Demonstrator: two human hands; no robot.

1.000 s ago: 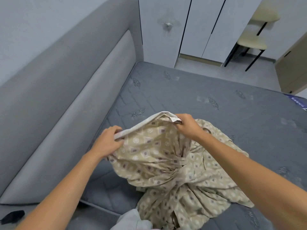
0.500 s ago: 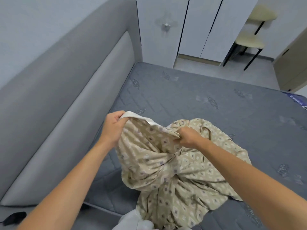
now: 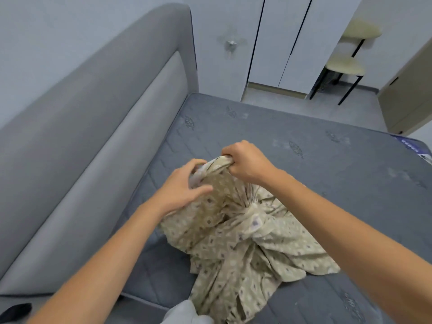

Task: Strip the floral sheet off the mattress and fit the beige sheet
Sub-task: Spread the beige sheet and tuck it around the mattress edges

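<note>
Hands [image 3: 217, 176] bunching beige sheet [image 3: 245, 235], arms outstretched

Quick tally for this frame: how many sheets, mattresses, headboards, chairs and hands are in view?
Sheets: 1, the beige sheet
Mattresses: 1, the mattress
Headboards: 1, the headboard
Chairs: 1, the chair
Hands: 2, left hand, right hand
Total: 6
</note>
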